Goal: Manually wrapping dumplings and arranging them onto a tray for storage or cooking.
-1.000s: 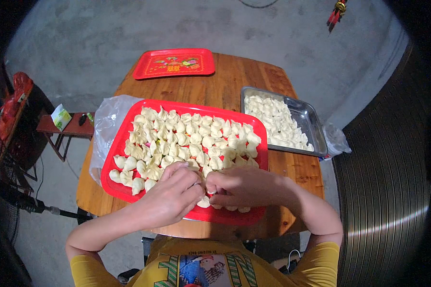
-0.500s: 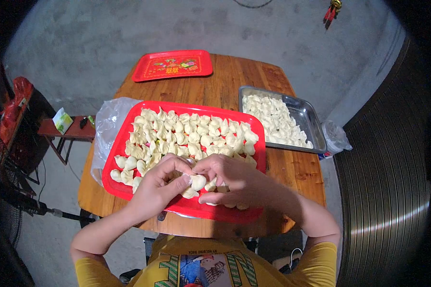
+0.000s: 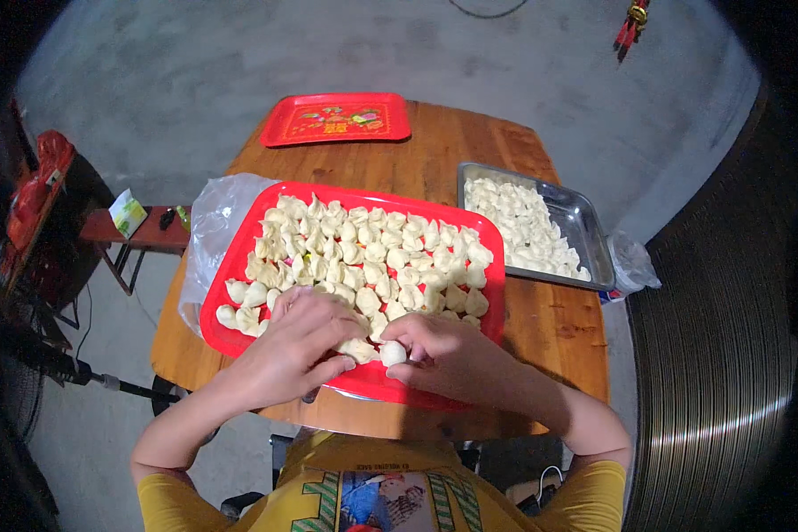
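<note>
Rows of pale, pointed dumplings [image 3: 368, 301] fill a large red tray [image 3: 495, 306] in front of me. At the tray's near edge, my right hand [image 3: 452, 355] pinches a small rounded dumpling [image 3: 393, 354] between thumb and fingers. Just left of it, my left hand [image 3: 301, 341] curls low over the tray. Its thumb and forefinger lie around another dumpling [image 3: 358, 351], while its other fingertips are hidden behind the hand. The two hands are slightly apart.
A steel pan [image 3: 591, 239] of more dumplings stands at the right, beside a plastic-wrapped container [image 3: 631, 262]. A smaller red patterned tray [image 3: 335, 120] lies at the table's [image 3: 452, 133] far side. A clear plastic bag [image 3: 217, 230] touches the big tray's left edge. Further left is a bench [image 3: 106, 223].
My hands have separated from the dumpling they both held. It is now in my right hand, lower and further right. My left hand has dropped toward the tray. The whole view has shifted slightly.
</note>
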`<state>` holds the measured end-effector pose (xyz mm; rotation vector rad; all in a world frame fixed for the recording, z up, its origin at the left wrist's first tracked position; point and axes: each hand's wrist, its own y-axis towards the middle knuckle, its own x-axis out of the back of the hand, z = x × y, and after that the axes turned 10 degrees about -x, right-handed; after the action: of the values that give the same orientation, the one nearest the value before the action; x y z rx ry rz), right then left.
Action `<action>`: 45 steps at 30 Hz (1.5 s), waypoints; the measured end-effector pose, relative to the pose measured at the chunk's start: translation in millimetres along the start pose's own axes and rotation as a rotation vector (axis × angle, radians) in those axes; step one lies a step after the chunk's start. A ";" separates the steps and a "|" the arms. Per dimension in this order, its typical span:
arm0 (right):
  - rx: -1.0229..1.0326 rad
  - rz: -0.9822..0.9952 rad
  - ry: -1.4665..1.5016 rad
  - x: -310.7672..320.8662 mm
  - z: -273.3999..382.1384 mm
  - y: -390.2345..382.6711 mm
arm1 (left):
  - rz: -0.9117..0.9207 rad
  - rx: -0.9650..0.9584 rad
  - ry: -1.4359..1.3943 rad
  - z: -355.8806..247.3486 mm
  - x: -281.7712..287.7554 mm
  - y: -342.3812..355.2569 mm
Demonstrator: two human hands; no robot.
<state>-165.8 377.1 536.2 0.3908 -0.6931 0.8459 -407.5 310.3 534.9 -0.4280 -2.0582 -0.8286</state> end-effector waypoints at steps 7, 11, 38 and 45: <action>-0.094 0.072 0.146 -2.1 16.1 7.0 | 0.023 -0.066 0.137 2.9 -1.4 -8.8; -0.354 0.195 0.388 -1.8 9.7 15.6 | 0.022 -0.097 0.075 9.1 -3.9 -12.4; -0.248 0.141 0.199 -18.5 9.5 22.9 | 0.021 -0.035 0.257 -6.3 9.2 -10.2; -0.260 0.094 0.216 -14.0 14.3 19.9 | 0.018 -0.036 0.239 -4.1 9.1 -11.9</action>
<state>-193.8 373.4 537.6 0.0320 -0.6144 0.8594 -417.1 298.9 539.3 -0.3492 -1.8194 -0.8632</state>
